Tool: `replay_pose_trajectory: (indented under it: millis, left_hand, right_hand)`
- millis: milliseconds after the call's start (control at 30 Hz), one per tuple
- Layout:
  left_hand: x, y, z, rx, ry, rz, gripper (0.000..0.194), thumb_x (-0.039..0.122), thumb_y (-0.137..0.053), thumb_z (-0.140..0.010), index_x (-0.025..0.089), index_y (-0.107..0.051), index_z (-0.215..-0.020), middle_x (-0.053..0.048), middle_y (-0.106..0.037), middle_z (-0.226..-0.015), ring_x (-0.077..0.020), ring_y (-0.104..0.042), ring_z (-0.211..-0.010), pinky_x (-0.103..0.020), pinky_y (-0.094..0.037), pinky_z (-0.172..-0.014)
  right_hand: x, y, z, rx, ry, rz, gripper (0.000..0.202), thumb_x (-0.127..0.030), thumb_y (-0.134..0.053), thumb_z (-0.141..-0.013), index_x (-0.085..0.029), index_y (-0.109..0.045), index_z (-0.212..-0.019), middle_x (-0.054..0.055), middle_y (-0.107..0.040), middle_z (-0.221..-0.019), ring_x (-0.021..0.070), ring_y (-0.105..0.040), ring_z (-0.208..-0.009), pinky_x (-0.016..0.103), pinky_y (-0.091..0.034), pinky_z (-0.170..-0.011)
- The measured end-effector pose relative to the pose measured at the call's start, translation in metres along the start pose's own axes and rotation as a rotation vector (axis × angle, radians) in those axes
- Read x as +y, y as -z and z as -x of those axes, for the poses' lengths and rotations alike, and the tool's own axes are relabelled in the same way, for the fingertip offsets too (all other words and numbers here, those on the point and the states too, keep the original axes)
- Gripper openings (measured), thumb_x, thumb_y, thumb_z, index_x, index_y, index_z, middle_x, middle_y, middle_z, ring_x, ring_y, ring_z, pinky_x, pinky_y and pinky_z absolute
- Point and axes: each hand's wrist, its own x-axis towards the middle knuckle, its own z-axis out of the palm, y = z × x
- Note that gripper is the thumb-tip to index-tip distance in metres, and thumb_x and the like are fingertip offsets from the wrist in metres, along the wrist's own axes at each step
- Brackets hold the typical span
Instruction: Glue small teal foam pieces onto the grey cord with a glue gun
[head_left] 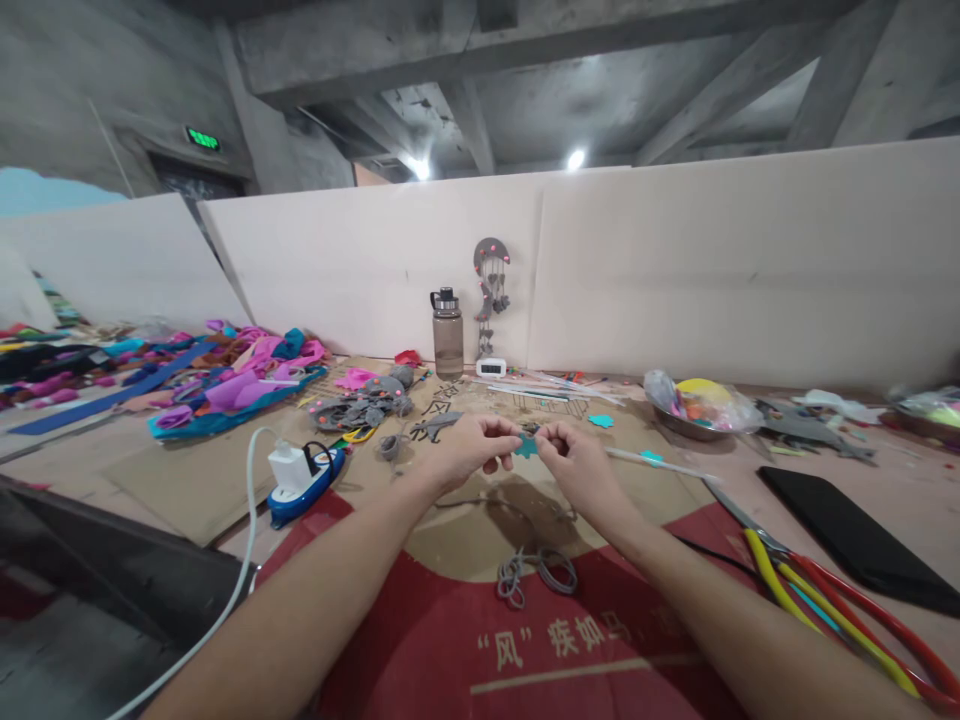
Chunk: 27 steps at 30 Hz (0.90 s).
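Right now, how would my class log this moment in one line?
left hand: pinching teal piece; right hand: pinching same piece; grey cord: loosely coiled on cardboard; bottle: upright behind

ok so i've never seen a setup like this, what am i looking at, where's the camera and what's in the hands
There's no machine here, just a person's two bare hands. The single picture comes from a camera worn on the head, looking forward and down along both arms. The left hand and right hand pinch a small teal piece between them, above printed cardboard. Nearer the camera lies a loosely looped gray cord. To the right are scissors with red and yellow handles; to the left, a blue and white power strip. A drink bottle stands at the back.
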Motion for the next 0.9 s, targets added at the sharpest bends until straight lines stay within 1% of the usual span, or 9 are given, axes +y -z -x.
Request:
replay_pose_trajectory:
  millis: [167, 367, 500, 667, 767, 900]
  left_hand:
    - [-0.002, -0.003, 0.001, -0.005, 0.021, -0.006, 0.028, 0.038, -0.067, -0.069, 0.014, -0.065, -0.082, 0.003, -0.054, -0.051, -0.0045, -0.043, -0.040, -0.017, -0.026, -0.039]
    - [-0.004, -0.007, 0.000, 0.007, 0.053, 0.081, 0.028, 0.040, -0.068, -0.067, 0.015, -0.061, -0.079, 0.006, -0.050, -0.049, -0.0044, -0.043, -0.038, -0.017, -0.022, -0.038]
    - [-0.004, -0.010, 0.001, 0.032, 0.042, 0.119, 0.026, 0.037, -0.069, -0.065, 0.015, -0.058, -0.075, 0.007, -0.047, -0.050, -0.0041, -0.042, -0.039, -0.017, -0.023, -0.039]
    - [-0.006, -0.011, 0.001, 0.028, 0.022, 0.101, 0.025, 0.038, -0.066, -0.068, 0.015, -0.057, -0.073, 0.007, -0.045, -0.047, -0.0040, -0.038, -0.038, -0.017, -0.023, -0.040]
    - [-0.008, -0.009, 0.001, 0.011, 0.025, 0.078, 0.026, 0.039, -0.065, -0.071, 0.015, -0.057, -0.074, 0.006, -0.048, -0.046, -0.0047, -0.038, -0.039, -0.017, -0.025, -0.041]
    - [-0.009, -0.007, 0.000, -0.063, -0.035, 0.018, 0.026, 0.036, -0.066, -0.070, 0.013, -0.063, -0.082, 0.003, -0.052, -0.053, -0.0060, -0.044, -0.044, -0.019, -0.032, -0.045]
  right_hand:
    - [0.008, -0.003, 0.001, 0.042, 0.054, 0.019, 0.018, -0.035, -0.049, -0.075, -0.018, -0.053, -0.070, -0.003, -0.044, -0.057, 0.0113, -0.036, -0.053, 0.024, -0.030, -0.051]
    - [0.009, -0.004, 0.004, 0.026, 0.063, 0.010, 0.016, -0.034, -0.049, -0.077, -0.018, -0.053, -0.072, -0.003, -0.046, -0.061, 0.0118, -0.038, -0.056, 0.025, -0.031, -0.054]
    - [0.010, -0.008, 0.006, 0.025, 0.076, 0.009, 0.014, -0.031, -0.049, -0.077, -0.019, -0.053, -0.073, -0.002, -0.046, -0.063, 0.0121, -0.039, -0.057, 0.025, -0.031, -0.055]
    - [0.015, -0.011, 0.007, 0.058, 0.101, 0.035, 0.013, -0.030, -0.048, -0.078, -0.019, -0.053, -0.073, -0.002, -0.047, -0.065, 0.0127, -0.041, -0.059, 0.025, -0.032, -0.056]
    - [0.016, -0.011, 0.006, 0.067, 0.087, 0.031, 0.014, -0.031, -0.048, -0.079, -0.019, -0.053, -0.073, -0.002, -0.047, -0.064, 0.0130, -0.041, -0.059, 0.025, -0.033, -0.055]
    - [0.013, -0.009, 0.005, 0.062, 0.081, 0.014, 0.016, -0.032, -0.048, -0.078, -0.019, -0.052, -0.072, -0.001, -0.050, -0.064, 0.0136, -0.042, -0.059, 0.026, -0.033, -0.056]
